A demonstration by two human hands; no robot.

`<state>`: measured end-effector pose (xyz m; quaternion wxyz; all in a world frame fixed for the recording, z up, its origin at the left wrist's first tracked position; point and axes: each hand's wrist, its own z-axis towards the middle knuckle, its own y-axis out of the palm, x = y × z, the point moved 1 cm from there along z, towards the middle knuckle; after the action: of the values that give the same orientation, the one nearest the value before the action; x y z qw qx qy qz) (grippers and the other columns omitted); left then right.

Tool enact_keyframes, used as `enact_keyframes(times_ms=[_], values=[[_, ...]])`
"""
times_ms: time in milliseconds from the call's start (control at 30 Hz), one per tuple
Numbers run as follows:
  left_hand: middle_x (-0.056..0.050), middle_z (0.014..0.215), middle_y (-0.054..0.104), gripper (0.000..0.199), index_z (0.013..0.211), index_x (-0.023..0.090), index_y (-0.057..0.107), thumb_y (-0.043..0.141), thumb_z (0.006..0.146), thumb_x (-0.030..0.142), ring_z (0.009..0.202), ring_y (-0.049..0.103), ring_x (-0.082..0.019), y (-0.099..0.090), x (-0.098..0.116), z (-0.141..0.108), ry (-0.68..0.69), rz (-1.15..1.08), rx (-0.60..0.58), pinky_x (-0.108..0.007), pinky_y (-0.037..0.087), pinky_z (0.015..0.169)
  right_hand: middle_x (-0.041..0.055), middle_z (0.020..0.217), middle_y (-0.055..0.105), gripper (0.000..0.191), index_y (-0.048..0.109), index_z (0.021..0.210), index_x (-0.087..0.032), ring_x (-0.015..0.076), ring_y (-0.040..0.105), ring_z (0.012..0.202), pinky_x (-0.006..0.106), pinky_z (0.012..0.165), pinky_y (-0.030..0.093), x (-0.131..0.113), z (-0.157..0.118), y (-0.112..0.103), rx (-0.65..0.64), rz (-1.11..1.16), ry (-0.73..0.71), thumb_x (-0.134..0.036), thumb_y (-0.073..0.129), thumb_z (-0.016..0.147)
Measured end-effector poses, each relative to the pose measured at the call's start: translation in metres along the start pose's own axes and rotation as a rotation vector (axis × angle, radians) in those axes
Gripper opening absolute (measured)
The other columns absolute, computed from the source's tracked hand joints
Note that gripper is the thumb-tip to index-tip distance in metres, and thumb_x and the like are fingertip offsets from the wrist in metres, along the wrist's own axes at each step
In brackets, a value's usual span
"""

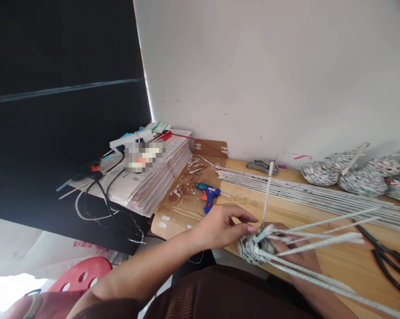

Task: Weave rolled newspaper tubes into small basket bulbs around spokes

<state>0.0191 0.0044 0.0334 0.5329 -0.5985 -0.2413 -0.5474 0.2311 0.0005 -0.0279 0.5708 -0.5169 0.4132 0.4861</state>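
Note:
A small round piece woven from rolled newspaper (pixel 249 250) is near the table's front edge, with several long paper sticks (pixel 319 279) fanning out to the right and one standing upright. My left hand (pixel 228 223) reaches over its upper left side, thumb and fingers curved, the fingertips close to the upright stick's base. Whether they pinch anything is too small to tell. Behind the sticks, my right hand (pixel 295 250) is wrapped round the right side of the woven piece, its fingers partly hidden.
A blue glue gun (pixel 210 197) lies on brown cardboard (pixel 186 208) with paper scraps. Long paper sticks (pixel 306 195) lie along the table (pixel 339 266). Black scissors (pixel 389 261) are at the right, woven balls (pixel 362 179) at the wall, and a paper stack (pixel 163 177) at the left.

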Motion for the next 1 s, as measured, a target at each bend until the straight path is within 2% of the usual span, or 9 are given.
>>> enact_keyframes(times_ms=[100,233,400,567,700,800,1000], values=[[-0.009,0.102,0.078,0.033,0.106,0.020,0.078,0.077,0.081,0.042,0.091,0.072,-0.020,0.014,0.003,-0.001,-0.006,-0.085,0.008,-0.027,0.054,0.077,0.0075,0.093,0.076,0.018,0.079,0.085,-0.026,0.0292,0.070,0.089,0.040,0.082,0.055,-0.015,-0.002,-0.002,0.017,-0.129,-0.181,-0.043,0.072,0.080],[-0.007,0.101,0.078,0.036,0.103,0.021,0.078,0.084,0.073,0.040,0.096,0.071,-0.021,0.018,0.004,-0.005,0.014,-0.091,0.078,-0.030,0.052,0.089,0.0072,0.093,0.074,0.014,0.078,0.086,-0.028,0.0288,0.070,0.089,0.042,0.081,0.057,-0.019,-0.006,-0.003,0.035,-0.312,-0.352,-0.038,0.067,0.085],[-0.003,0.081,0.076,0.027,0.083,0.022,0.076,0.088,0.067,0.040,0.077,0.069,-0.019,0.027,-0.014,-0.010,-0.110,-0.160,0.207,-0.028,0.052,0.073,0.0055,0.098,0.076,0.018,0.078,0.096,-0.030,0.0280,0.070,0.097,0.042,0.087,0.058,-0.018,-0.010,0.002,-0.039,-0.403,-0.519,-0.029,0.063,0.088],[-0.003,0.080,0.074,0.020,0.072,0.021,0.070,0.081,0.075,0.037,0.078,0.068,-0.018,0.035,-0.020,-0.014,-0.071,-0.244,0.274,-0.030,0.052,0.076,0.0059,0.099,0.076,0.017,0.078,0.096,-0.028,0.0271,0.071,0.097,0.042,0.088,0.058,-0.024,-0.014,0.007,-0.013,-0.404,-0.545,-0.026,0.063,0.088],[-0.002,0.079,0.071,0.014,0.074,0.020,0.067,0.076,0.079,0.029,0.078,0.066,-0.017,0.034,-0.013,-0.018,-0.068,-0.241,0.274,-0.028,0.051,0.076,0.0070,0.101,0.076,0.017,0.078,0.097,-0.028,0.0287,0.070,0.101,0.044,0.094,0.056,-0.028,-0.019,0.010,-0.008,-0.385,-0.487,-0.026,0.062,0.088],[-0.001,0.076,0.069,0.011,0.075,0.021,0.066,0.074,0.080,0.027,0.076,0.064,-0.017,0.033,-0.011,-0.020,-0.090,-0.193,0.272,-0.028,0.049,0.074,0.0077,0.098,0.077,0.014,0.078,0.093,-0.028,0.0307,0.070,0.098,0.047,0.092,0.056,-0.030,-0.020,0.012,0.007,-0.338,-0.435,-0.028,0.065,0.087],[-0.001,0.078,0.069,0.012,0.077,0.021,0.066,0.074,0.082,0.029,0.077,0.063,-0.016,0.033,-0.017,-0.021,-0.057,-0.166,0.248,-0.027,0.047,0.073,0.0062,0.094,0.077,0.012,0.077,0.090,-0.030,0.0308,0.071,0.094,0.046,0.089,0.056,-0.030,-0.018,0.011,-0.021,-0.333,-0.459,-0.027,0.068,0.084]])
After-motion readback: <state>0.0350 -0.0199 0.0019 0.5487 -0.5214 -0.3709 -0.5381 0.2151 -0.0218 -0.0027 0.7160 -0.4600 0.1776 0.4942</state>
